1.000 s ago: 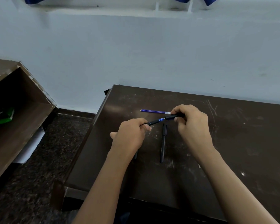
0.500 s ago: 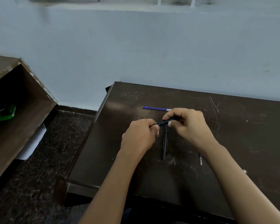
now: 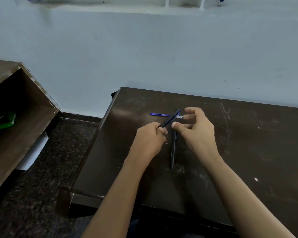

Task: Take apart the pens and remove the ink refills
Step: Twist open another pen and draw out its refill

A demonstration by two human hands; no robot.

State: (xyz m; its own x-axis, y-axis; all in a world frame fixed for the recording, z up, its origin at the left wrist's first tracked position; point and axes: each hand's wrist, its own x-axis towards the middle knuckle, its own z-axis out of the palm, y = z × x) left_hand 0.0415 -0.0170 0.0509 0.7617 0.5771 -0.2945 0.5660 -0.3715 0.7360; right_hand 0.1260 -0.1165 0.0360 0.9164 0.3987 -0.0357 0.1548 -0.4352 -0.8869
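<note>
My left hand point(image 3: 149, 137) grips a black pen point(image 3: 170, 119) by its lower end, and the pen slants up to the right above the dark table point(image 3: 248, 152). My right hand point(image 3: 197, 127) hovers just right of that pen with fingers loosely spread, holding nothing. A blue ink refill point(image 3: 159, 114) lies flat on the table behind the held pen. A second black pen point(image 3: 173, 149) lies on the table between my hands, pointing towards me.
The table's left edge point(image 3: 100, 134) drops to a dark speckled floor point(image 3: 46, 177). A brown wooden shelf unit point(image 3: 15, 117) stands at the left with a green packet point(image 3: 5, 120) inside. A pale wall point(image 3: 162, 57) rises behind the table.
My right hand has let go of the black pen and opened, moving slightly right. The left hand keeps the pen, now tilted up over the blue refill.
</note>
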